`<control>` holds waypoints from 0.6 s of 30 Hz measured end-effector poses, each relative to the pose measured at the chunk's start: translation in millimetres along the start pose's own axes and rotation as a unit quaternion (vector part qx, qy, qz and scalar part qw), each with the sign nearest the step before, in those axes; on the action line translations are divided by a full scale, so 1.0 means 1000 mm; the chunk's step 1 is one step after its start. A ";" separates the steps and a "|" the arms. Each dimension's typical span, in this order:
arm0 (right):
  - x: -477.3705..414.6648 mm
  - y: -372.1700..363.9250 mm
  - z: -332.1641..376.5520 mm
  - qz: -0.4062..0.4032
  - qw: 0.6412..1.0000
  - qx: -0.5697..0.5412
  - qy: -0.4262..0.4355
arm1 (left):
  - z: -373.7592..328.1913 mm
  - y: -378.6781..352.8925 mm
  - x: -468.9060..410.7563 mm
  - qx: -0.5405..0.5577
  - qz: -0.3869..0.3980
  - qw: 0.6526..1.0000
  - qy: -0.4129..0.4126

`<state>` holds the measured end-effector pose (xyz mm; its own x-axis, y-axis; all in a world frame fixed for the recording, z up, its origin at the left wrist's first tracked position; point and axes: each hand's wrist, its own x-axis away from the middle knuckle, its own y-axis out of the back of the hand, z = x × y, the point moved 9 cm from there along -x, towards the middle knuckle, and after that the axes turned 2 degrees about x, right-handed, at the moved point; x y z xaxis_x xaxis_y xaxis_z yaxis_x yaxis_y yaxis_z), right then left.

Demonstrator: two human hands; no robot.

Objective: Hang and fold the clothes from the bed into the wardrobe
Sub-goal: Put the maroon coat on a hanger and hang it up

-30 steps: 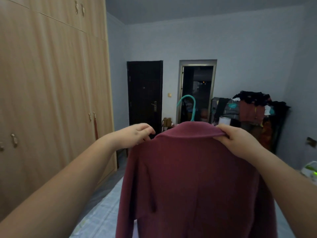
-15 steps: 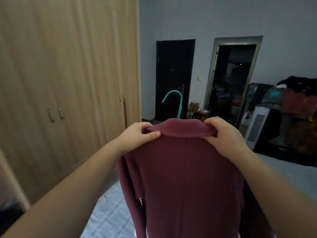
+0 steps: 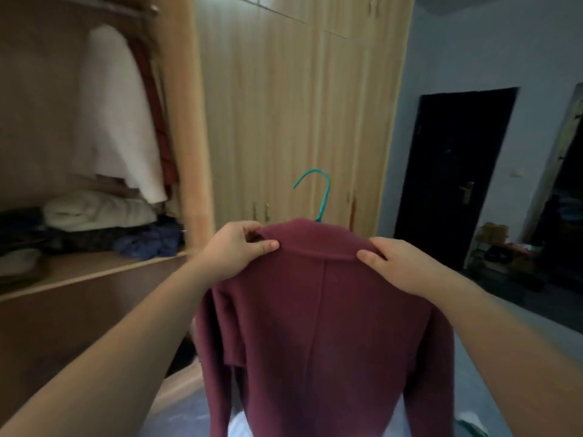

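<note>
Compared with half a second ago, the view has swung left: the open bay of the wardrobe (image 3: 189, 127) now fills the left side, and the dark door (image 3: 448, 171) has shifted toward the right edge. The maroon coat (image 3: 325, 326) stays held up at centre, back panel facing the camera, on a teal hanger (image 3: 319, 192) whose hook rises above the collar. The left hand (image 3: 235, 250) pinches the left end of the collar, thumb on the near face and fingers curled over the top. The right hand (image 3: 400, 266) grips the right end of the collar in the same manner. The coat hangs free above the near left corner of the bed (image 3: 189, 414), just in front of the closed wardrobe doors and to the right of the open bay. Inside the bay, a white garment (image 3: 116, 115) hangs from the rail (image 3: 126, 6) at the upper edge. Folded clothes (image 3: 97, 212) lie stacked on the shelf (image 3: 94, 272), reaching to its right edge. Blur hides finer detail there.
</note>
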<state>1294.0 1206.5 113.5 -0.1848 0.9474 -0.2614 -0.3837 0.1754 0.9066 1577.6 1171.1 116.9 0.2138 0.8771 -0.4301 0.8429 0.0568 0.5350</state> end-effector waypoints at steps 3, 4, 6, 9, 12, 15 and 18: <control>-0.046 -0.025 0.105 -0.078 0.992 0.048 0.088 | 0.037 0.088 0.020 -0.096 -0.038 0.995 -0.015; -0.057 -0.031 0.138 -0.114 0.984 0.064 0.121 | 0.048 0.115 0.028 -0.123 -0.049 0.991 -0.022; -0.075 -0.039 0.198 -0.172 0.966 0.084 0.175 | 0.067 0.169 0.043 -0.178 -0.073 0.981 -0.032; -0.096 -0.045 0.262 -0.253 0.934 0.100 0.232 | 0.091 0.247 0.066 -0.290 -0.113 0.949 -0.040; -0.114 -0.058 0.315 -0.297 0.911 0.087 0.272 | 0.117 0.309 0.077 -0.358 -0.103 0.928 -0.015; -0.143 -0.079 0.359 -0.297 0.910 0.079 0.277 | 0.139 0.347 0.074 -0.355 -0.064 0.933 0.012; -0.179 -0.095 0.391 -0.297 0.913 0.034 0.279 | 0.158 0.380 0.072 -0.303 -0.087 0.948 0.046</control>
<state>1717.9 1125.1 203.2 -0.4013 0.3993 -0.8243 -0.5120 0.6485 0.5633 1991.7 1180.5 174.5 0.0302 0.8655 -0.5001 0.4181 0.4435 0.7928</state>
